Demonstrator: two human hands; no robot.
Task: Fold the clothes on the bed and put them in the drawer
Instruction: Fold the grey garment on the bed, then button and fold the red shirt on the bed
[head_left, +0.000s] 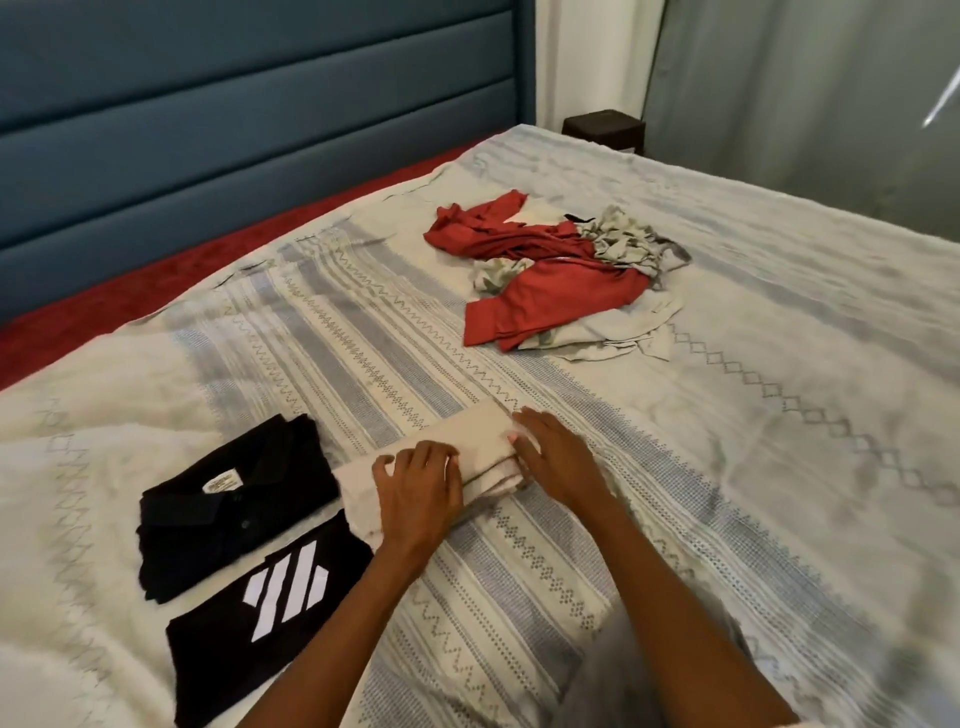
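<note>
While both hands work the same piece, a beige garment (467, 452) lies folded into a narrow bundle on the bed (727, 415), near its front edge and just right of 2 finished items. The left hand (418, 488) rests on the bundle's near end with fingers bent over the cloth, apparently pinning the layers so they do not spring apart; whether this grip truly pinches the fabric cannot be told. The right hand (553, 454) lies against the bundle's right edge, fingers nearly straight and together, likely squaring the fold. A black polo shirt (234, 504) and a black shirt with white stripes (270, 613) lie folded side by side at the left, touching, presumably staged for one trip to the drawer, which is not in view. A red garment (550, 280) and a pale patterned garment (623, 239) lie tangled farther back, still unfolded, so the task appears roughly half done.
</note>
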